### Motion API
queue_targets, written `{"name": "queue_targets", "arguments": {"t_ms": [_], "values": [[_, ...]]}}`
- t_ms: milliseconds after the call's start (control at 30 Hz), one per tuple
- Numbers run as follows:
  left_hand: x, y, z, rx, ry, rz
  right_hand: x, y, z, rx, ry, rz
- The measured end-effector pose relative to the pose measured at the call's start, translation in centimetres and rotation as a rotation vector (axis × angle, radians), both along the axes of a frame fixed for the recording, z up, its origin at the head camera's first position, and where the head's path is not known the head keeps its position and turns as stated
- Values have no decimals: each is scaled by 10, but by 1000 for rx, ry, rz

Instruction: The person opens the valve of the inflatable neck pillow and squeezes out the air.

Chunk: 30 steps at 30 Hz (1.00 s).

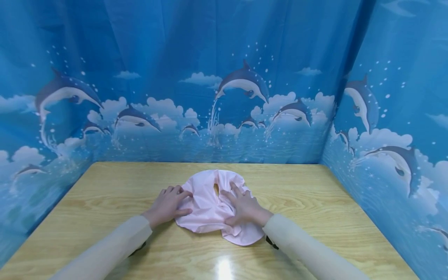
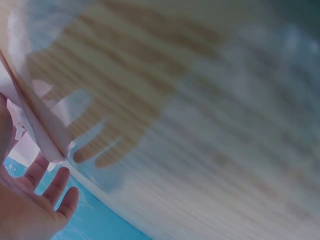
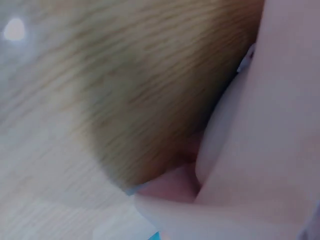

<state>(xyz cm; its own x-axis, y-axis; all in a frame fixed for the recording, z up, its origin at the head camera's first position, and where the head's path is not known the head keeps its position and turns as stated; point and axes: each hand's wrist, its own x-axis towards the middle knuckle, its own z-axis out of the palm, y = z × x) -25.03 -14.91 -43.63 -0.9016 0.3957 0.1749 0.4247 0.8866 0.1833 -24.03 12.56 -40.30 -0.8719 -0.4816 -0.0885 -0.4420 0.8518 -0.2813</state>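
A pale pink, roughly round piece of thin cloth (image 1: 203, 210) lies wrinkled on the wooden table, with a small slit-like gap near its middle through which a wood-coloured patch shows. My left hand (image 1: 169, 204) touches the cloth's left edge, its fingers lightly bent and apart; the left wrist view shows those fingers (image 2: 52, 187) spread beside the cloth's edge. On the right part of the cloth rests my right hand (image 1: 246, 208), fingers spread. Cloth (image 3: 280, 125) fills much of the right wrist view and hides most of that hand.
The glossy wooden table (image 1: 301, 202) extends around the cloth and reflects a bright light near its front. Blue curtains with dolphins (image 1: 175, 77) hang behind the table and along its sides.
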Motion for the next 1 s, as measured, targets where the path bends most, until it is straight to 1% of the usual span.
{"name": "queue_targets", "arguments": {"t_ms": [233,367,567,833,1000], "values": [[0,0,0,-13,18,-3,-5,2,-2,39,-2,13],[-1,-1,-1,-14,27,-13,-6,3,-5,43,28,12],[-1,-1,-3,-13,29,-19,-6,5,-9,55,107,21],[-1,-1,-3,-13,31,-23,-8,9,-16,11,158,60],[-2,-2,-3,-8,30,-26,-10,12,-18,-18,154,84]]}}
